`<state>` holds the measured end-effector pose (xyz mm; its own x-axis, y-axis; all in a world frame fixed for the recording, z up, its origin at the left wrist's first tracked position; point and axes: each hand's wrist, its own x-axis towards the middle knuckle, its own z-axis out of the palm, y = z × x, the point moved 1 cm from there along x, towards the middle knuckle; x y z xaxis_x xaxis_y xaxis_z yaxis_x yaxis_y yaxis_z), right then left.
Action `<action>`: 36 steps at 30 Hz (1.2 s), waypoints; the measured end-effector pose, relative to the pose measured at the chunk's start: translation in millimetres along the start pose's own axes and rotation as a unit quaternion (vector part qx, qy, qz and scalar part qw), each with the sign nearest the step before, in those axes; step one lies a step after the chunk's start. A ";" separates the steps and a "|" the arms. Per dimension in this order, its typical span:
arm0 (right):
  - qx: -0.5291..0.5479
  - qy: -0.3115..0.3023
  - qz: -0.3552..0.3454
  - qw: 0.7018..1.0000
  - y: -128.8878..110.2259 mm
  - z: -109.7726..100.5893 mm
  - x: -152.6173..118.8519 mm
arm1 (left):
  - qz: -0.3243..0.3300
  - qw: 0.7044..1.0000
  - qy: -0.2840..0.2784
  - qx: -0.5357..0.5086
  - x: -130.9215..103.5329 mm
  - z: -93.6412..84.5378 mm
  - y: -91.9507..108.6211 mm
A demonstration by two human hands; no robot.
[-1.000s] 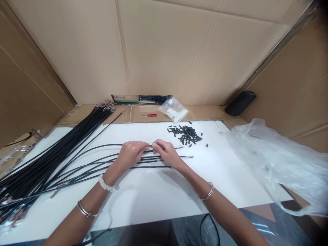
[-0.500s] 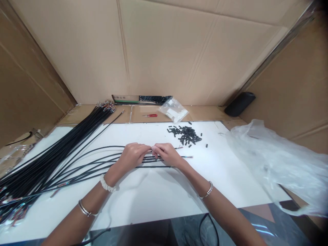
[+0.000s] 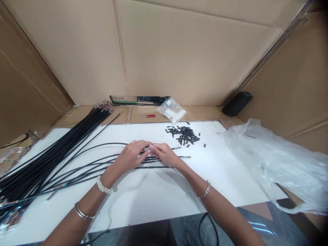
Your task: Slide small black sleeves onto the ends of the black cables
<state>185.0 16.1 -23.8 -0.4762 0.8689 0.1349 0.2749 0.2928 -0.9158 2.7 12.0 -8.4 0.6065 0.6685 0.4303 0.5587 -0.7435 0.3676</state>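
My left hand (image 3: 133,153) is bent over a black cable (image 3: 102,145), its fingers closed and the thumb reaching toward my right hand (image 3: 162,152). The fingertips of both hands meet above the white table, pinching at the cable; the exact spot between them is hidden. Past my right hand shows a cable end with bare thin wires (image 3: 178,147). Several more black cables (image 3: 151,167) lie side by side under and in front of the hands, one ending in a stripped tip (image 3: 188,156).
A thick bundle of black cables (image 3: 64,140) lies at the left. Short black tube pieces (image 3: 188,135) are heaped beyond my right hand. Behind are a small red-handled tool (image 3: 150,116), a clear bag (image 3: 172,111) and a black cylinder (image 3: 237,103). A plastic bag (image 3: 276,164) spreads at right.
The fingers of my left hand have lifted and opened slightly, with its thumb now lower and apart from the index finger. My right hand stays almost in place. The view has shifted a little.
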 end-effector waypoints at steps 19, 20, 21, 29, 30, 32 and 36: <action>0.375 -0.067 0.145 0.913 7.7 4.2 3.4 | 0.029 0.997 0.063 -0.038 -1.6 0.7 -8.8; 0.394 -0.056 0.155 0.904 8.6 2.5 4.0 | 0.025 0.997 0.069 -0.029 -1.4 1.6 -9.9; 0.407 -0.049 0.165 0.897 9.3 0.5 4.3 | 0.020 0.997 0.076 -0.024 -1.3 2.4 -10.9; 0.339 -0.039 0.152 0.927 5.5 -5.5 -0.5 | -0.092 0.989 0.087 -0.074 0.7 0.2 -10.5; 0.328 -0.034 0.143 0.933 5.3 -4.4 -1.2 | -0.101 0.987 0.086 -0.089 1.1 -0.3 -10.4; 0.314 -0.022 0.120 0.942 5.3 -1.6 -2.1 | -0.113 0.983 0.089 -0.116 1.9 -0.8 -10.7; 0.293 -0.008 0.084 0.952 3.8 3.1 -3.0 | -0.123 0.976 0.105 -0.147 3.0 -0.1 -12.5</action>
<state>184.9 13.3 -28.8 -0.4814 0.8759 -0.0334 -0.1633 -0.1271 -0.9783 -2.5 23.3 -11.7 0.3279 0.8317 0.4480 0.4668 -0.5549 0.6886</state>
